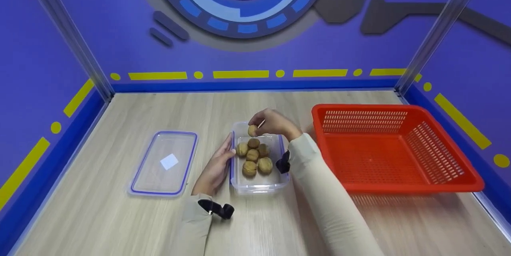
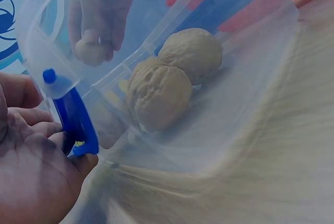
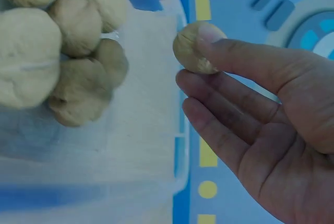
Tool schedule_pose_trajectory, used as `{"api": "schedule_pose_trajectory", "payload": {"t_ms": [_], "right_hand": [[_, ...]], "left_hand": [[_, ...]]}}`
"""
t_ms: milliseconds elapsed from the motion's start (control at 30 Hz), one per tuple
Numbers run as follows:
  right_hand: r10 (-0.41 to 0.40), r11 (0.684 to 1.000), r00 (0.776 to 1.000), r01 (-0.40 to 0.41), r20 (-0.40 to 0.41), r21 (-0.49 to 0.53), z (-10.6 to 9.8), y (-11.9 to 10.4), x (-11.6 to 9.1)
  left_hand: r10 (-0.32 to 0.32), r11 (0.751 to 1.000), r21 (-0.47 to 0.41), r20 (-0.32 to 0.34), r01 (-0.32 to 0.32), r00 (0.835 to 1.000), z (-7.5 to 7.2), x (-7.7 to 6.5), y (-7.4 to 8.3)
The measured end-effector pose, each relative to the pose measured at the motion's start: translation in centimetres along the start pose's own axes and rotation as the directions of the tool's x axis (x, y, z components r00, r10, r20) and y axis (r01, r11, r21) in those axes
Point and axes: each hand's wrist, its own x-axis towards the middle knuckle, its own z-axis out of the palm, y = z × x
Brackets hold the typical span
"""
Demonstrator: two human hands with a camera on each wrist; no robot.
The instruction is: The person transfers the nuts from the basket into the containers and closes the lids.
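Over the far end of a clear plastic food container (image 1: 275, 182), my right hand (image 1: 273, 122) pinches a walnut (image 3: 189, 48) between thumb and fingers. Several more walnuts (image 1: 252, 155) lie together on the container's floor. My left hand (image 1: 217, 166) holds the container's left side, its thumb at the rim and the fingers along the outer wall. The left wrist view shows that hand beside a blue latch (image 2: 75, 119), with two walnuts (image 2: 175, 80) visible through the clear wall.
A clear lid (image 1: 159, 160) with a blue seal and a white square on it lies on the table to the left. On the right stands a red plastic basket (image 1: 371, 160) with slotted sides. Purple panels (image 1: 255, 58) wall the table at the back and sides.
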Motion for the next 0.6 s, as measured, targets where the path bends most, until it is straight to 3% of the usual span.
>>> {"api": "schedule_pose_trajectory", "payload": {"t_ms": [233,600], "right_hand": [[0.052,0.999,0.997,-0.052,-0.052,0.001,1.4,0.2,0.6],[0.104,0.992,0.994,-0.106,-0.028,-0.067,3.0,0.4,1.4]], "left_hand": [[0.015,1.0,0.006,0.015,-0.015,1.0,0.0,0.0,-0.1],[0.015,1.0,-0.002,0.015,-0.015,1.0,-0.1,0.0,-0.1]]}}
